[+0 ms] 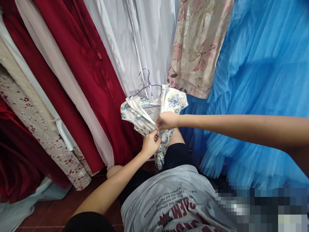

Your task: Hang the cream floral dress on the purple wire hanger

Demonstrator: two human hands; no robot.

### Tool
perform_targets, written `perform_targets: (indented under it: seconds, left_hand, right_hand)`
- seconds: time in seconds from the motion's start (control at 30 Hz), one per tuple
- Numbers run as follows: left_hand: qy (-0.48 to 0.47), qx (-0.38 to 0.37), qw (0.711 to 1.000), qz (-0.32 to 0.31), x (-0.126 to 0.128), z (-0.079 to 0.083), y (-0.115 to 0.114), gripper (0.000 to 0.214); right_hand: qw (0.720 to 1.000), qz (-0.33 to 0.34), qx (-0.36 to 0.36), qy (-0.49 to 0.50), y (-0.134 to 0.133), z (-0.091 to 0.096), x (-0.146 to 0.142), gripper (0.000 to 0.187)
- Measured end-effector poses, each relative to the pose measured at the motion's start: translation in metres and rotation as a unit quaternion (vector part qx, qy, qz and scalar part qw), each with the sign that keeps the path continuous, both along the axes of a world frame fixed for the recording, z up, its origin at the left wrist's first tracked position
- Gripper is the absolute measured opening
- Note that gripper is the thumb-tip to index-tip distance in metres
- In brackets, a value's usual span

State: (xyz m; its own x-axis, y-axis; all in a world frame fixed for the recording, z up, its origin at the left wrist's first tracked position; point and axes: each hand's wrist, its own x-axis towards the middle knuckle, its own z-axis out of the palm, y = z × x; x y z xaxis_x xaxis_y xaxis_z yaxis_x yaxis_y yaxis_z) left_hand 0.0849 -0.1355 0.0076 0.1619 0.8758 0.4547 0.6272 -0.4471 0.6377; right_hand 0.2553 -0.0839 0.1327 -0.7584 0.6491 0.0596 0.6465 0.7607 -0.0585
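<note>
A white garment with blue flowers [174, 99] hangs on a thin purple hanger [149, 84] in front of me, its lower part falling between my knees. At the front of the garment, my left hand [151, 143] pinches the fabric edge. Just above it, my right hand [168, 120] has its fingers closed on the cloth close to the neckline. The fingertips of both hands nearly meet. Whether a button or other fastener lies between them is too small to make out.
Long dark red dresses [79, 64] and a beige flowered one [45, 151] hang at left. White fabric [116, 38] is behind the hanger. A pink-flowered cloth [193, 48] and a ruffled blue tulle gown [260, 80] hang at right. Reddish floor tiles [60, 206] show below.
</note>
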Motion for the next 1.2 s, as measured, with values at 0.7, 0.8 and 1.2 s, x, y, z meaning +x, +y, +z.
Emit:
perform_targets:
  seconds: [0.7,0.8,1.2]
  left_hand:
    - [0.399,-0.057,0.914,0.044,0.028,0.036,-0.024,0.034]
    - [0.429,-0.071,0.899,0.049,0.046,0.043,-0.038,0.036]
    - [0.382,-0.015,0.924,0.001,0.06,0.073,-0.024,0.024]
  right_hand:
    - [0.979,-0.022,0.168,-0.109,-0.006,0.021,-0.005,0.025]
    - [0.969,-0.075,0.219,-0.091,0.013,0.059,-0.006,0.025]
    - [0.922,-0.106,0.371,-0.039,0.059,0.107,0.001,0.021]
